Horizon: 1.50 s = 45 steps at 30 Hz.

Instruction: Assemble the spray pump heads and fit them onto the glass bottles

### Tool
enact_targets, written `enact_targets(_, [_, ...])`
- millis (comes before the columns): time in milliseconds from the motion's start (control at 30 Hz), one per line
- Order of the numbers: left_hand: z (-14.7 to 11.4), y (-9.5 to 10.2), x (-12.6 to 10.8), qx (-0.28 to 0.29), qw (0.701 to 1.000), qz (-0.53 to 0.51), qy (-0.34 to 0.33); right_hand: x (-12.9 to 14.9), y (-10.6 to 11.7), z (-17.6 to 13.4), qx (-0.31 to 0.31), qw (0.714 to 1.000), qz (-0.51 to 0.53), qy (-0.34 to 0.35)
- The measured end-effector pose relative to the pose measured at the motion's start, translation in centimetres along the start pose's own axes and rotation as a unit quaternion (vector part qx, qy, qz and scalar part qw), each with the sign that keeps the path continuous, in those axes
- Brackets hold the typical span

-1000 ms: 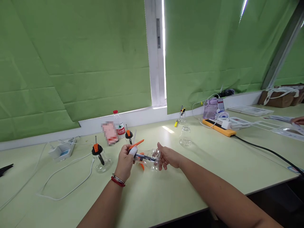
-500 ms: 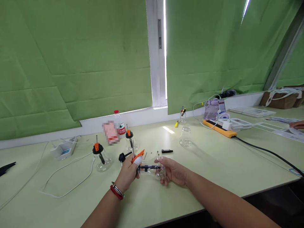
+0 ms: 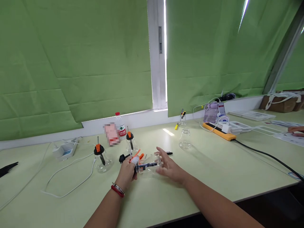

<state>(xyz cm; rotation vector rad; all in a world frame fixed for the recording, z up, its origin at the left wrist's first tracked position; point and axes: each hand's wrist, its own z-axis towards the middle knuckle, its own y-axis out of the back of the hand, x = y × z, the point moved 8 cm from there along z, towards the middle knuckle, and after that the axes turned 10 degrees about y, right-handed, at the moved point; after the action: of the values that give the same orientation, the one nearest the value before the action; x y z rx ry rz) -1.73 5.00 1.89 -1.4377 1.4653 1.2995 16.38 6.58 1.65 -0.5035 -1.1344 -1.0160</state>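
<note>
My left hand (image 3: 128, 172) is closed around the capped neck of a small clear glass bottle (image 3: 152, 169) lying sideways above the table. A black tube runs inside this bottle, and an orange lever and thin metal tube stick out by my thumb. At the bottle's wide base is my right hand (image 3: 169, 166), fingers spread; whether a fingertip touches the glass I cannot tell. Just behind my left hand lies a black stopper-like part (image 3: 123, 158). A black part with a spring (image 3: 169, 153) lies partly hidden behind my right fingers.
Two capped glass bottles, one nearer (image 3: 103, 163) and one farther (image 3: 131, 145), stand to the left. An uncapped glass bottle (image 3: 184, 141) stands beyond my right hand. Farther right are an orange power strip (image 3: 218, 131), a purple jug (image 3: 210, 113) and another person's hand (image 3: 295, 129).
My right hand has loosened from the bottle's base and its fingers have spread. The bottle has tilted slightly in my left hand, with its base raised a little.
</note>
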Motion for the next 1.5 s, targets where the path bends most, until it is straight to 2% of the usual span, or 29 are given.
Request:
enact_targets(67, [-0.2, 0.0, -0.3, -0.011, 1.0, -0.001, -0.02, -2.1, -0.3, -0.2, 0.0, 0.99, 0.097, -0.106])
enact_targets(133, [-0.2, -0.1, -0.4, -0.01, 1.0, -0.002, -0.027, -2.5, -0.6, -0.3, 0.018, 0.985, 0.118, -0.124])
enact_targets(167, [-0.2, -0.2, -0.3, -0.006, 1.0, -0.003, -0.024, -1.9, -0.4, -0.1, 0.025, 0.991, 0.096, -0.093])
enact_targets(267, [-0.1, -0.3, 0.0, 0.01, 1.0, -0.007, -0.009, 1.0, 0.2, -0.1, 0.026, 0.998, -0.023, 0.059])
enact_targets(333, [-0.1, -0.3, 0.0, 0.013, 1.0, -0.01, -0.008, 1.8, 0.2, -0.2, 0.027, 0.994, -0.046, 0.096])
enact_targets(367, [-0.1, -0.3, -0.1, 0.012, 1.0, -0.011, -0.012, 1.6, 0.2, -0.2, 0.026, 0.996, -0.024, 0.079])
enact_targets(467, [-0.3, -0.3, -0.3, 0.008, 1.0, -0.007, -0.029, -0.6, -0.3, -0.3, 0.036, 0.995, 0.081, -0.049])
enact_targets(500, [-0.3, -0.4, -0.3, 0.01, 0.999, -0.005, -0.032, -0.9, -0.5, -0.5, 0.045, 0.992, 0.09, -0.073])
enact_targets(533, [-0.3, -0.4, -0.3, 0.012, 0.999, -0.003, -0.032, -0.8, -0.5, -0.5, 0.054, 0.993, 0.074, -0.069])
enact_targets(600, [-0.1, -0.4, -0.2, 0.02, 0.999, -0.001, -0.025, 0.7, -0.2, -0.3, 0.061, 0.998, -0.008, 0.013])
enact_targets(667, [0.0, -0.2, -0.1, 0.023, 1.0, -0.003, -0.018, 2.5, 0.1, -0.3, 0.044, 0.989, -0.086, 0.108])
enact_targets(700, [0.0, -0.1, -0.2, 0.02, 1.0, -0.004, -0.02, 2.8, 0.2, -0.3, 0.029, 0.988, -0.093, 0.123])
enact_targets(733, [0.0, 0.1, -0.3, 0.015, 1.0, -0.006, -0.026, 2.6, 0.4, -0.2, 0.013, 0.99, -0.078, 0.113])
enact_targets(800, [-0.2, 0.3, -0.6, 0.004, 0.999, -0.008, -0.047, 0.9, 0.3, -0.2, -0.001, 0.999, 0.006, 0.036])
enact_targets(867, [-0.4, 0.2, -0.9, 0.001, 0.998, -0.005, -0.065, -0.8, -0.4, -0.4, 0.02, 0.994, 0.091, -0.051])
enact_targets(900, [-0.5, 0.2, -1.0, 0.003, 0.998, -0.002, -0.07, -1.1, -0.8, -0.5, 0.035, 0.991, 0.11, -0.069])
enact_targets(967, [-0.5, 0.1, -1.0, 0.012, 0.998, 0.001, -0.07, -0.4, -0.8, -0.4, 0.053, 0.995, 0.073, -0.034])
enact_targets(1033, [-0.4, 0.1, -0.9, 0.025, 0.998, 0.0, -0.056, 1.9, -0.5, -0.4, 0.057, 0.994, -0.053, 0.082])
enact_targets(1100, [-0.2, 0.1, -0.7, 0.04, 0.999, -0.003, -0.032, 4.4, -0.9, -0.7, 0.076, 0.955, -0.196, 0.208])
enact_targets(1167, [0.0, 0.1, -0.3, 0.053, 0.999, -0.006, -0.007, 6.0, -1.8, -1.4, 0.097, 0.899, -0.303, 0.3])
enact_targets(1300, [-0.2, -0.1, -0.2, 0.071, 0.997, -0.018, 0.015, 7.1, -3.2, -2.5, 0.112, 0.813, -0.427, 0.381])
enact_targets(1400, [-0.5, -0.4, -0.3, 0.091, 0.995, -0.03, 0.017, 7.4, -3.7, -3.1, 0.118, 0.778, -0.465, 0.405])
enact_targets(1500, [-0.8, -0.7, -0.4, 0.12, 0.992, -0.045, 0.018, 7.4, -3.5, -3.3, 0.101, 0.778, -0.462, 0.414])
